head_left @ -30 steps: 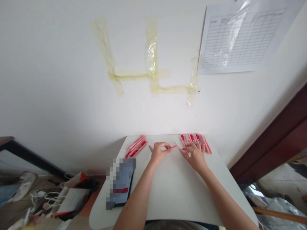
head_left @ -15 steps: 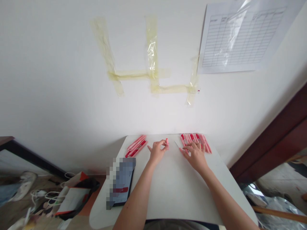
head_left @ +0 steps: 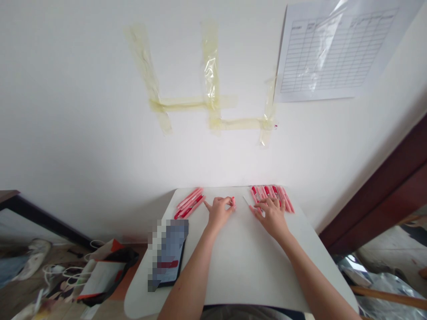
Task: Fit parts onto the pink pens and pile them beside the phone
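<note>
My left hand [head_left: 218, 212] pinches a pink pen [head_left: 233, 202] between thumb and fingers, holding it nearly end-on above the white table [head_left: 240, 262]. A small group of pink and red pens [head_left: 189, 202] lies to its left, near the wall. My right hand [head_left: 271, 215] rests with fingers spread on the near ends of a row of several pink and red pens [head_left: 271, 195] at the table's far right. A thin white stick [head_left: 246, 201] lies between the two hands.
A dark tablet [head_left: 168, 253] lies on the table's left edge. Bags, cables and a shoe clutter the floor at left [head_left: 83, 275]. The white wall ahead carries yellowed tape strips [head_left: 210, 102] and a printed chart [head_left: 333, 49]. A dark wooden frame [head_left: 383, 191] stands at right.
The left hand has turned the pink pen from pointing right toward the right hand to nearly end-on, and drawn it slightly left. The right hand has stayed on the row.
</note>
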A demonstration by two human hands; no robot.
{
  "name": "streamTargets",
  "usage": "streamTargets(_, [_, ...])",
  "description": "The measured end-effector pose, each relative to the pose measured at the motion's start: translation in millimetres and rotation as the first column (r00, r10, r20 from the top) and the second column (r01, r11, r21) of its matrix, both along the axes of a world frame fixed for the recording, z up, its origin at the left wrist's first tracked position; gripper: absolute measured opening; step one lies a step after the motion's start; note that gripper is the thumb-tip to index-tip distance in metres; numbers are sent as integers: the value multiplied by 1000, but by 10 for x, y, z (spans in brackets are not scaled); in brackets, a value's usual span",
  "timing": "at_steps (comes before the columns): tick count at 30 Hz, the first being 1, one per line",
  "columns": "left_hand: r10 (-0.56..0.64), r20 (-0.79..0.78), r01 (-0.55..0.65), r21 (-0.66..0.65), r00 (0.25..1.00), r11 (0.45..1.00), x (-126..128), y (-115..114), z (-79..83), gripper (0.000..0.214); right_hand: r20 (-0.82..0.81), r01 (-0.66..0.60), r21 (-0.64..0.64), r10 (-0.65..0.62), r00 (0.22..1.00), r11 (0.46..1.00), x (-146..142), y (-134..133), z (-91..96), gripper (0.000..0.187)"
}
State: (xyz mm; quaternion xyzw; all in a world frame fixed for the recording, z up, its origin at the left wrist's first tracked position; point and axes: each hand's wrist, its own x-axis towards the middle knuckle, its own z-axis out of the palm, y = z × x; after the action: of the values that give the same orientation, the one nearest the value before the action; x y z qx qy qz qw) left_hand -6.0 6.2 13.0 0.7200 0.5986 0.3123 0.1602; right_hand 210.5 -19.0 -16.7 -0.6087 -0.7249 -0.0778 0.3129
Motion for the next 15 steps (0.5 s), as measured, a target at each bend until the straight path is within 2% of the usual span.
streamTargets(3, [25, 11, -25, 44, 1000, 999, 6, -12, 34, 7, 8, 2, 5, -2, 1000, 1000, 4, 5, -12, 31])
streamTargets(8, [35, 58, -36, 32, 998, 999, -16, -13, 85, 10, 22, 0, 4, 0, 1000, 1000, 17, 14, -28, 27])
streamTargets(12, [23, 75, -27, 44, 997, 999, -27, 3, 40, 9, 18, -3, 1, 3, 1000, 1000, 14, 11, -24, 26])
streamTargets(15, [17, 16, -17, 16, 1000, 1000, -24, 14, -14, 4, 22, 15, -10, -15, 1000, 1000, -6, -4, -18, 26])
